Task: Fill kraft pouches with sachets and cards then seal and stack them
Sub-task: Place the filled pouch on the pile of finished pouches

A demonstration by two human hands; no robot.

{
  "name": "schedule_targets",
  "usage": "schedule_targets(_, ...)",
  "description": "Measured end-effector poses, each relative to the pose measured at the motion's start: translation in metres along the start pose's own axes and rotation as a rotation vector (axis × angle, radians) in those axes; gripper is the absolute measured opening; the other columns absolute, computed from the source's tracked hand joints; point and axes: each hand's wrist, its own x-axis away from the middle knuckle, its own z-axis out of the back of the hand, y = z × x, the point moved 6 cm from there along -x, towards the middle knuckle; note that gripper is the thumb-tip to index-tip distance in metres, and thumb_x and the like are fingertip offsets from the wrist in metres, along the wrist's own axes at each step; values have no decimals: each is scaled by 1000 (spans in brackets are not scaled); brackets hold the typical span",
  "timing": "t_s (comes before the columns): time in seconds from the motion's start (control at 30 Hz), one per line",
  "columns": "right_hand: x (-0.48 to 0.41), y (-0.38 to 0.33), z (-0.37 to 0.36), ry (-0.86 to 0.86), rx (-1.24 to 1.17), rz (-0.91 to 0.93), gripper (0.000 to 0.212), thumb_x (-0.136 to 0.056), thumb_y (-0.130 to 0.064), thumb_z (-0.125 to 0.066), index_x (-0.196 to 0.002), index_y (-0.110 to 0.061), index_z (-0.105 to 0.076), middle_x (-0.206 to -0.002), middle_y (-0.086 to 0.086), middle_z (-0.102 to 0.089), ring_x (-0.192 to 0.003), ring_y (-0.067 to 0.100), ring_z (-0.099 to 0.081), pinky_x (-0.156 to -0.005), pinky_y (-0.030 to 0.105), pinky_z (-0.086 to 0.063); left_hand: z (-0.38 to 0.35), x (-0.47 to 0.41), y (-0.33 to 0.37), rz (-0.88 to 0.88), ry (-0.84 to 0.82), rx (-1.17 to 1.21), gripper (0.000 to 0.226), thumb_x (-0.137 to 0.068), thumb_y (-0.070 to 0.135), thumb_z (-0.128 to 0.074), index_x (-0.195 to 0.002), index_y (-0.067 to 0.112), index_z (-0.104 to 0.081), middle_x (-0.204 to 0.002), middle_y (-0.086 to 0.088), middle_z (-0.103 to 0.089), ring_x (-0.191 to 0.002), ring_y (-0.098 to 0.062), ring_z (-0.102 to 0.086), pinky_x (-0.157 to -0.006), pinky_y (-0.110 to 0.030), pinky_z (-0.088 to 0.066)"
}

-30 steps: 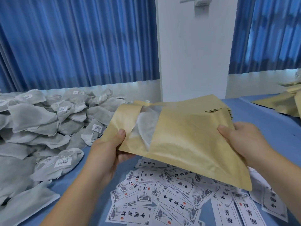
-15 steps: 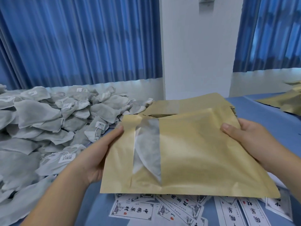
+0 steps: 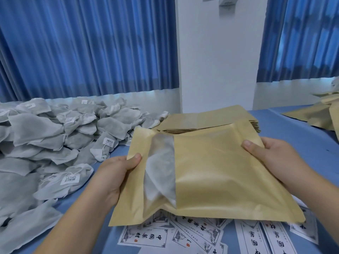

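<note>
I hold a bulging kraft pouch [image 3: 216, 173] flat above the table, its clear window strip showing white sachets inside. My left hand [image 3: 117, 173] grips its left edge, thumb on top near the window. My right hand [image 3: 271, 158] grips the right edge, thumb on the upper corner. A heap of grey-white sachets [image 3: 45, 136] with small barcode tags fills the left side. Printed cards [image 3: 183, 237] with black characters lie scattered under the pouch. A stack of flat empty kraft pouches [image 3: 205, 120] lies just behind it.
The table carries a blue cloth [image 3: 293, 136]. More kraft pouches [image 3: 319, 112] lie at the far right edge. Blue curtains and a white wall pillar stand behind the table.
The pouch has come down and toward me, turning from tilted to nearly flat over the cards. Both hands kept their grip on its side edges.
</note>
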Motion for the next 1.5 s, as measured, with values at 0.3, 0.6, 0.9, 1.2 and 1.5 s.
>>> schedule_targets(0.3,13,22,-5,-375,-394,-284,29,-77,-31,-68,-101,-16,-74,-108,13,-71,-90,31,-71,-61,37,-58,-9,4,3,-32,-15,230,27,-74,26,-73,-90,5,-73,-84,-12,-74,-66,-24,-72,-63,-37,-60)
schedule_targets(0.6,10,46,72,89,-453,-223,28,-88,-22,-65,-115,-16,-65,-105,9,-73,-89,29,-71,-69,39,-57,-113,33,7,95,-394,588,49,-76,14,-66,-123,4,-57,-121,-24,-63,-108,-45,-63,-81,-65,-50)
schedule_targets(0.9,52,64,169,245,-546,-253,17,-93,-21,-59,-106,-14,-67,-95,7,-75,-79,24,-73,-56,32,-56,-263,24,-12,223,-332,606,17,-100,1,-44,-108,-3,-58,-98,-20,-70,-88,-30,-67,-59,-42,-60)
schedule_targets(1.2,84,71,267,211,-449,-275,29,-91,-23,-56,-114,-12,-69,-111,7,-71,-99,24,-69,-69,30,-51,-409,46,-24,146,-502,758,26,-102,25,-45,-107,8,-64,-91,-5,-76,-80,-15,-73,-69,-30,-60)
schedule_targets(1.5,121,82,350,237,-348,-223,30,-93,-28,-54,-70,-10,-60,-38,-2,-20,-46,19,-10,-64,38,-13,-542,83,-54,269,-838,278,29,-103,26,-42,-121,9,-58,-97,-11,-75,-82,-27,-74,-54,-37,-58)
